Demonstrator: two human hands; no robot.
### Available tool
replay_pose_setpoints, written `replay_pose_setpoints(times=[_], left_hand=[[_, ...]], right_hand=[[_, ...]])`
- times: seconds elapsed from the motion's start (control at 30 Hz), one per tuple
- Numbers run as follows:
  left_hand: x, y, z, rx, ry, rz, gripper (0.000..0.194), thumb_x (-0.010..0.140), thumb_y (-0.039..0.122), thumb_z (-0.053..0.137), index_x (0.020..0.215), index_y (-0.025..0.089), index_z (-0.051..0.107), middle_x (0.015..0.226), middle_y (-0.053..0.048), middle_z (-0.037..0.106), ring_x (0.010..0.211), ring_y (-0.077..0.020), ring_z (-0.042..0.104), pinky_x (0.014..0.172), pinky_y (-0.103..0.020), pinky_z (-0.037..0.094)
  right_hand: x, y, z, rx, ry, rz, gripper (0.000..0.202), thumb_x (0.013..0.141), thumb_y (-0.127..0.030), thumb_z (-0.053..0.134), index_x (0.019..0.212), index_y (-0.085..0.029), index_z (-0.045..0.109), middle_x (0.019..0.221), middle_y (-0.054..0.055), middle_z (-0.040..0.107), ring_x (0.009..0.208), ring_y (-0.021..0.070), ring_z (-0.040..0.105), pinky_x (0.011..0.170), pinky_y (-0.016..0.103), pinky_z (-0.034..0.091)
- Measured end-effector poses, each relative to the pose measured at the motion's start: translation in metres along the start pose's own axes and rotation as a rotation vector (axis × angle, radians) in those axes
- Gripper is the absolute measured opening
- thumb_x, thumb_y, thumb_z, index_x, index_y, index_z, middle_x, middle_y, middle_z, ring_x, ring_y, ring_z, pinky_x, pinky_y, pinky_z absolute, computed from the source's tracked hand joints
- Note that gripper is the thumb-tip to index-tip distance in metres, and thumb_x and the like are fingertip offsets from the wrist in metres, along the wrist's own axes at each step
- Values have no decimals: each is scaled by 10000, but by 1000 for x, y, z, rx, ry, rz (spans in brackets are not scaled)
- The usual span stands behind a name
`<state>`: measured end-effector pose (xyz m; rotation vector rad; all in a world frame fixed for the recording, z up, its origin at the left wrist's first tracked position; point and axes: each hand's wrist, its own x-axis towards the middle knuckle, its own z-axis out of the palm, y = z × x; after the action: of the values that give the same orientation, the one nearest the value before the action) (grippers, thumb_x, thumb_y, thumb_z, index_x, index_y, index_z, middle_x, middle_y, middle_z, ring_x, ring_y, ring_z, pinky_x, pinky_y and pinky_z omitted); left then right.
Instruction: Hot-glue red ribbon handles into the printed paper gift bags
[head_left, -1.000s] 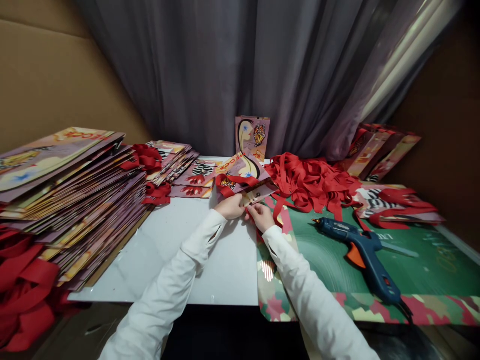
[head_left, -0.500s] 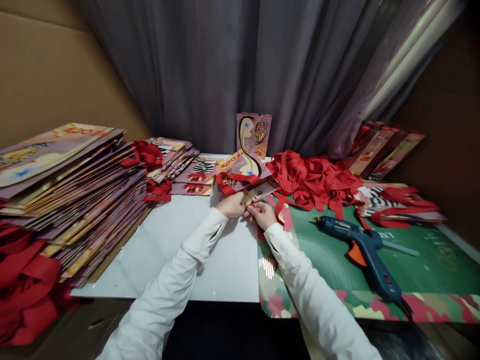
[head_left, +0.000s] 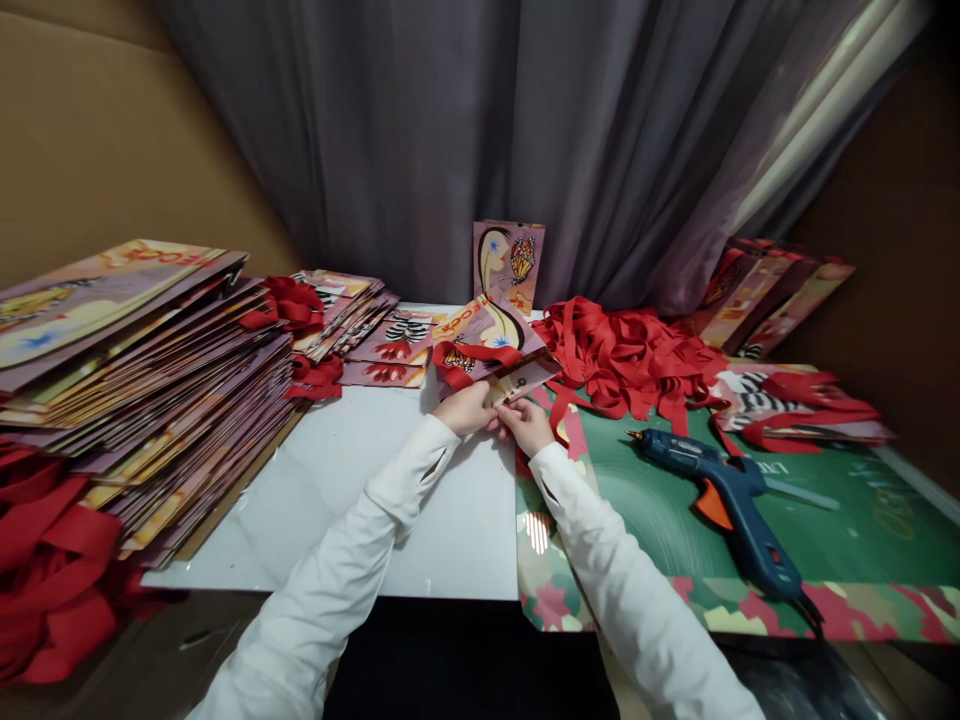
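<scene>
A printed paper bag (head_left: 491,325) with a woman's profile and a butterfly lies tilted in front of me, its opening towards my hands. A red ribbon (head_left: 480,353) crosses its front. My left hand (head_left: 465,408) is closed on the bag's near edge. Close beside it, my right hand (head_left: 527,426) has thumb and finger pinched at the same edge. In the earlier view a bit of red ribbon showed at those fingertips; now the fingers mostly hide it. Further right, a blue glue gun (head_left: 720,470) with an orange trigger lies on its side, untouched.
A tall stack of flat paper bags (head_left: 172,400) stands left, with red ribbons (head_left: 60,570) beside it. Behind my right hand is a heap of red ribbon (head_left: 622,355). One bag (head_left: 508,265) stands upright by the curtain. A green mat (head_left: 630,520) covers the right side.
Both hands stay at the bag's edge, and the right fingers have shifted slightly over the ribbon end there. The camera view has moved a little; the bag and glue gun stay in place.
</scene>
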<state>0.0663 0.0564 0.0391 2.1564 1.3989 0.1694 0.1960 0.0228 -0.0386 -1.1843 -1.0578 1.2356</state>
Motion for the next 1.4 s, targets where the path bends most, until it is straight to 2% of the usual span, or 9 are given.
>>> replay_pose_setpoints(times=[0.2,0.4,0.57,0.77,0.9,1.1,1.3,1.4], left_hand=[[3,-3,0,0,23,-7,168,825,231,580,974,154,574,765,-23,695,706,-156,636,567,-209,413],[2,-3,1,-5,24,-6,164,784,196,603,940,148,589,789,-34,695,702,-163,634,552,-210,405],[2,-2,0,-19,50,21,240,792,188,592,1028,143,573,868,-50,688,741,-162,627,583,-207,413],[4,-4,4,-37,59,14,217,780,193,603,990,137,587,799,-46,670,701,-166,606,565,-216,396],[5,-6,7,-62,52,10,272,773,212,609,1036,145,589,726,-20,659,648,-162,595,553,-218,397],[5,-6,4,-66,79,19,382,777,190,607,1151,133,558,818,-40,672,713,-152,601,569,-197,397],[3,-3,4,-95,62,47,388,783,167,596,1167,131,549,793,-32,677,694,-149,612,566,-194,413],[2,-2,5,-106,54,43,332,787,160,583,1117,125,568,754,-29,674,679,-153,618,563,-197,418]], right_hand=[[0,-3,0,21,-20,14,302,651,-410,736,743,-184,558,645,4,694,487,92,577,514,219,470],[-1,0,1,9,3,-2,270,666,-400,721,692,-168,583,582,5,683,432,80,544,466,202,450],[-3,1,-1,-7,40,-8,273,680,-421,710,731,-178,595,605,11,701,399,85,525,405,196,412],[-6,-2,1,12,61,14,250,673,-392,703,705,-188,563,561,7,687,360,87,507,370,195,381],[-10,-7,5,52,67,33,243,642,-374,703,675,-190,547,509,-2,661,364,89,513,381,197,398],[-12,-12,4,97,94,37,231,597,-357,720,693,-163,641,534,6,675,413,79,525,417,188,418],[-13,-10,7,91,103,31,237,601,-359,725,657,-163,605,532,20,675,373,71,503,386,184,411],[-13,-8,8,73,116,19,255,618,-371,728,681,-168,587,543,12,674,364,78,516,375,189,427]])
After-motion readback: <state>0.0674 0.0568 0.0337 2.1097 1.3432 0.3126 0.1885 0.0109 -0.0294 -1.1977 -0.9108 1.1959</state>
